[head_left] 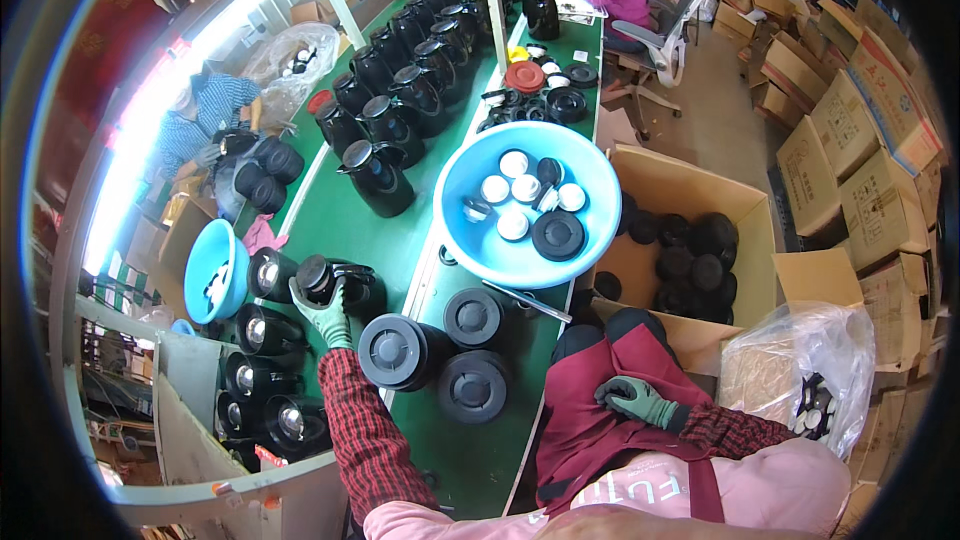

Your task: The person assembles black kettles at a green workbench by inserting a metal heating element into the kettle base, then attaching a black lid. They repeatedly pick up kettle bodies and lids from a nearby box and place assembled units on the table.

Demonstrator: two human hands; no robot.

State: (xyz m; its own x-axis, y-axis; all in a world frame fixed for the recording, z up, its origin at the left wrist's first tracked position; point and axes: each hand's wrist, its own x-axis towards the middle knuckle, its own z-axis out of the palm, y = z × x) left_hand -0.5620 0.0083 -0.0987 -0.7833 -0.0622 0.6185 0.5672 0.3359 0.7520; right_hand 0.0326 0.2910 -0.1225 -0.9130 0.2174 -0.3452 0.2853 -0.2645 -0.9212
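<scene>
My left hand, in a pale green and grey glove, is closed around the lidded top of a black vacuum jug on the green bench. My right hand, gloved alike, lies on the dark red apron over my lap. Its fingers are loosely bent and apart, and nothing shows in them. Right of the jug stand stacked round black bases and two more black discs. To its left, several black jugs lie with their silvery ends facing outward.
A large blue basin holds white and black lids. Rows of black jugs stand farther up the bench. An open carton of black parts is at my right, beside a clear plastic bag. Two other people work farther off.
</scene>
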